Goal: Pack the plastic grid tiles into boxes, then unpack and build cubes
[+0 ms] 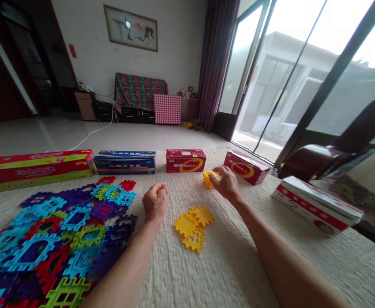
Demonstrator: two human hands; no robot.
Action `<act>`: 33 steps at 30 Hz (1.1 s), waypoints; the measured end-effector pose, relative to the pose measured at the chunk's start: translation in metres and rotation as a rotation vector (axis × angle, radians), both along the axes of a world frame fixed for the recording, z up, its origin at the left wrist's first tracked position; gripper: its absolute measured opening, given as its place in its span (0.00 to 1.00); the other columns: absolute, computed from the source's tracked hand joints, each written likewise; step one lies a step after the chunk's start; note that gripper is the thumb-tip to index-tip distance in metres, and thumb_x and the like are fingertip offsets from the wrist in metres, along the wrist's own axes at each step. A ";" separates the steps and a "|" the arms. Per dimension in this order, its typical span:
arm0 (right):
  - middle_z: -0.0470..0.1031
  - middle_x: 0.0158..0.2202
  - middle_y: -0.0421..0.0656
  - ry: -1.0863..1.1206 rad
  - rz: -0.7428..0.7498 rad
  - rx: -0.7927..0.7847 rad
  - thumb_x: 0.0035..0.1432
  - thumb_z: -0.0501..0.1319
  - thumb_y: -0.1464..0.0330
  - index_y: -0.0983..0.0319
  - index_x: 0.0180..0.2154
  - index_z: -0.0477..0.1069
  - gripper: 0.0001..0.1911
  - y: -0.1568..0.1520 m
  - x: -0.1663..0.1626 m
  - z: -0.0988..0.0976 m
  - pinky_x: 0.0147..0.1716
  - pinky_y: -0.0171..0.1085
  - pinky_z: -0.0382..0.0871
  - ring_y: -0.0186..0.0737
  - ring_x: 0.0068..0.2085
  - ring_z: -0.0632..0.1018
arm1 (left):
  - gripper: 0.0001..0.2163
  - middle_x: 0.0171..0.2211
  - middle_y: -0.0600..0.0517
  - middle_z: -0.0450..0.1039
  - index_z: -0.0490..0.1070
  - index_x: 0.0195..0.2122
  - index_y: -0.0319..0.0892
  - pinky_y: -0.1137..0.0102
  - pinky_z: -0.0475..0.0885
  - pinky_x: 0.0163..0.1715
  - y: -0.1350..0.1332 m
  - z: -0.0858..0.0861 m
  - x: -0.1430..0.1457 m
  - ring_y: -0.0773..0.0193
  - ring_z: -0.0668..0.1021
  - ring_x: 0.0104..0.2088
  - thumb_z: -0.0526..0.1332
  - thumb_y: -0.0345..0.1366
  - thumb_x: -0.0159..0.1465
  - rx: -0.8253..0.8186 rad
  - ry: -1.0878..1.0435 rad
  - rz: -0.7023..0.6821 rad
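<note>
In the head view, my right hand (227,184) grips a yellow interlocking plastic building piece (207,180) between thumb and fingers, low over the quilted cover, near the red boxes. My left hand (155,200) is a loose fist on the cover, with nothing visible in it. Between my forearms lie several yellow building pieces (186,224), overlapping, one with a window grid. Left of my left arm spreads a big heap of mixed building pieces (75,217) in light blue, purple, red and green, with notched edges; my left forearm hides part of it.
Along the far edge stand a long red-and-green box (40,170), a blue box (125,163), a red box (185,161) and another red box (246,167). A white-and-red box (316,206) sits at the right. All rest on a cream quilted cover (232,265).
</note>
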State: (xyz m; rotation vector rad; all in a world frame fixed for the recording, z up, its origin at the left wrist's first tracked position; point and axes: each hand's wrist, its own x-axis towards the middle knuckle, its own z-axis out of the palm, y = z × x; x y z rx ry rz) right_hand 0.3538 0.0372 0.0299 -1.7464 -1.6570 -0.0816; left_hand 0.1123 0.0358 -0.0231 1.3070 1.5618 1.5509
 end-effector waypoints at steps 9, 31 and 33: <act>0.79 0.41 0.41 -0.094 0.684 -0.756 0.47 0.66 0.70 0.58 0.44 0.76 0.18 -0.030 -0.021 0.036 0.38 0.35 0.71 0.37 0.40 0.78 | 0.14 0.31 0.50 0.80 0.77 0.35 0.40 0.69 0.73 0.36 -0.001 0.002 0.001 0.61 0.81 0.32 0.52 0.32 0.54 0.001 0.013 -0.002; 0.73 0.44 0.46 -0.429 0.656 -0.635 0.43 0.69 0.67 0.60 0.51 0.71 0.30 -0.050 -0.064 0.032 0.39 0.38 0.70 0.42 0.39 0.76 | 0.14 0.31 0.50 0.80 0.77 0.34 0.41 0.71 0.72 0.33 -0.005 0.010 0.002 0.62 0.81 0.31 0.52 0.29 0.54 -0.006 0.009 -0.004; 0.72 0.46 0.46 -0.371 0.651 -0.556 0.45 0.68 0.69 0.60 0.50 0.71 0.27 -0.046 -0.065 0.029 0.42 0.38 0.69 0.41 0.41 0.76 | 0.14 0.31 0.50 0.80 0.77 0.34 0.41 0.70 0.73 0.35 -0.005 0.010 0.002 0.62 0.81 0.32 0.52 0.29 0.54 -0.006 0.020 -0.005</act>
